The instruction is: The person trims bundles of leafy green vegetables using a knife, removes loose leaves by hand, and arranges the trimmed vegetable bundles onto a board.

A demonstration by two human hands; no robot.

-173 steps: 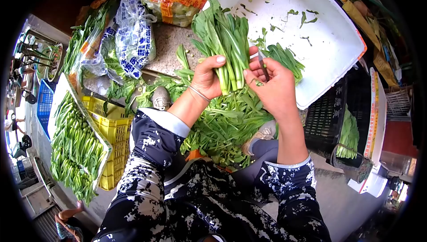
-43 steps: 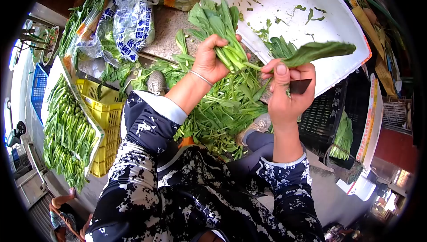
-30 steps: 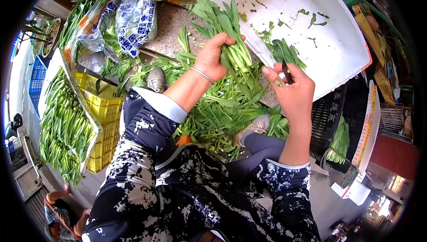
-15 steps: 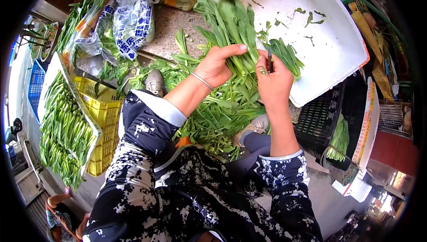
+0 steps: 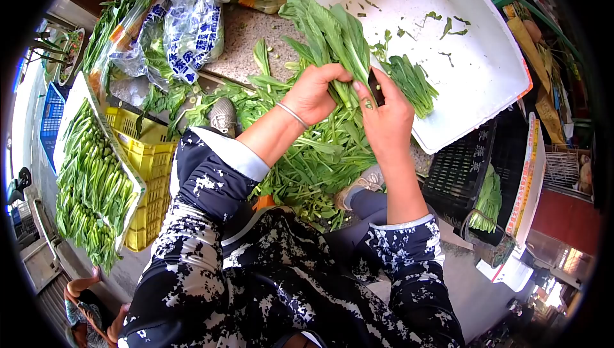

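Observation:
My left hand (image 5: 314, 94) is closed round a bunch of leafy greens (image 5: 332, 35), its leaves pointing up and its stalks down. Against the right side of the bunch is my right hand (image 5: 386, 108), its fingers closed on a small dark knife (image 5: 377, 87). Thumb and fingers of this hand touch the stalks. Just to the right, a smaller bundle of greens (image 5: 412, 86) lies in the white foam box (image 5: 473, 70). Below both hands spreads a heap of loose leaves (image 5: 313, 166) on the ground, between my shoes.
At left, a foam tray of greens (image 5: 96, 182) rests by yellow crates (image 5: 150, 162). Plastic bags of vegetables (image 5: 194, 28) lie at the upper left. A black crate (image 5: 457, 162) stands at right. Another person's limbs (image 5: 83, 287) show at the lower left.
The leaf my right hand held out has left that hand. Both hands have come together at the bunch, and the right hand with the knife has moved left against the stalks.

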